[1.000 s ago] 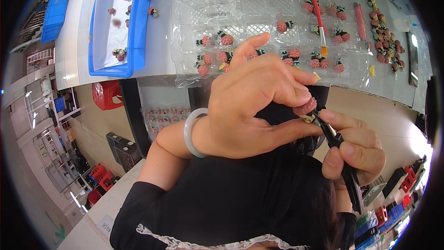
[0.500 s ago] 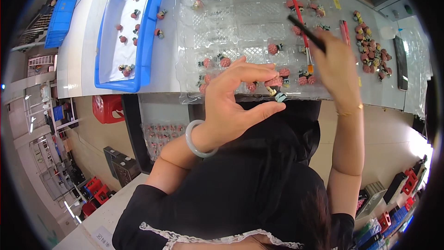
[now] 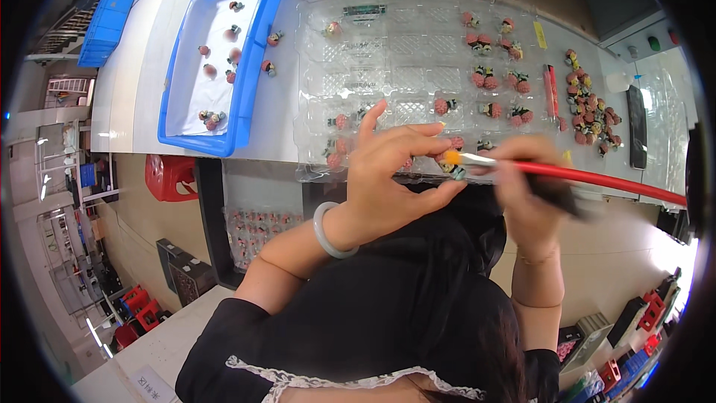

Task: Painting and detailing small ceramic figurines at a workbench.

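At table edge, centre of view, we hold a small figurine (image 3: 455, 170) pinched betw. thumb and fingertips of our left hand (image 3: 388, 179); grip is closed tight on it, index finger raised free. It sits at the very tip of the pinch, just above the lap. Our right hand (image 3: 526, 190) is clamped round a red-handled paintbrush (image 3: 574, 172), whose yellow ferrule and pale bristles meet the figurine from the right. Handle runs out to the right, past the hand, which is motion-blurred.

Figurine looks tiny, dark w/ a greenish-pale patch; detail too small to tell more.

Behind the hands lies a clear plastic blister tray (image 3: 388, 60) w/ rows of moulded pockets, several holding pink-and-dark figurines (image 3: 485, 75). More of them sit in a loose pile (image 3: 589, 116) to the right, beside a dark flat phone-like slab (image 3: 638, 127). A red flat strip (image 3: 550, 89) lies betw. tray and pile; small yellow tag (image 3: 538, 33) near tray's far edge. Left, a blue bin (image 3: 250, 67) w/ white floor holds a few scattered pieces. Red stool (image 3: 170, 177) under the table; a pale bangle (image 3: 328, 231) on left wrist.
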Tool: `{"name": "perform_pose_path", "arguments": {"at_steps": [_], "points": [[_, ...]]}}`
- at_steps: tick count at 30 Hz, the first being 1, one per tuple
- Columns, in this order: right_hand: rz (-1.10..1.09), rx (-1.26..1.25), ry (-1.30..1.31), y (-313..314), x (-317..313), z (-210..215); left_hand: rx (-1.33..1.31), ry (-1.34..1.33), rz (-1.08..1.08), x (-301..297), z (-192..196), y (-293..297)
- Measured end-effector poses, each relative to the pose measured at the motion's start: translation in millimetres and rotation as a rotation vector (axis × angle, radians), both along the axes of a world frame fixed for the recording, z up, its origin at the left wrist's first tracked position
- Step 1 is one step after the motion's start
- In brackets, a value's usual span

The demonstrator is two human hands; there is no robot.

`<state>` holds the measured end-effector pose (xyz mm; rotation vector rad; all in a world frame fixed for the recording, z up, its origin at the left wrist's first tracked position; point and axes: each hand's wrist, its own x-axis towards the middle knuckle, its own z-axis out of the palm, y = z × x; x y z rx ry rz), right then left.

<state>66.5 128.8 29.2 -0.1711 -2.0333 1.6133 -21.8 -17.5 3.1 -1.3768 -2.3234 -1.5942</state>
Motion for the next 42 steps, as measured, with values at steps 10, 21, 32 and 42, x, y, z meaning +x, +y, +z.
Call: {"name": "perform_pose_path", "arguments": {"at_steps": [10,21,32,42], "points": [[-0.013,0.369,-0.15,8.8,-3.4,2.3,-0.018,0.149,0.097,0.5,1.5,5.0],[-0.162,0.564,-0.681,54.7,-28.8,-11.3,0.173,-0.528,-0.191,-1.4,4.9,-2.6],[-0.025,0.065,-0.235,9.3,2.7,-4.5,0.112,-0.315,-0.204,3.6,9.8,5.1],[0.05,-0.36,-0.315,11.7,20.0,-7.7,-0.083,-0.09,-0.096,14.0,13.3,15.9]]}}
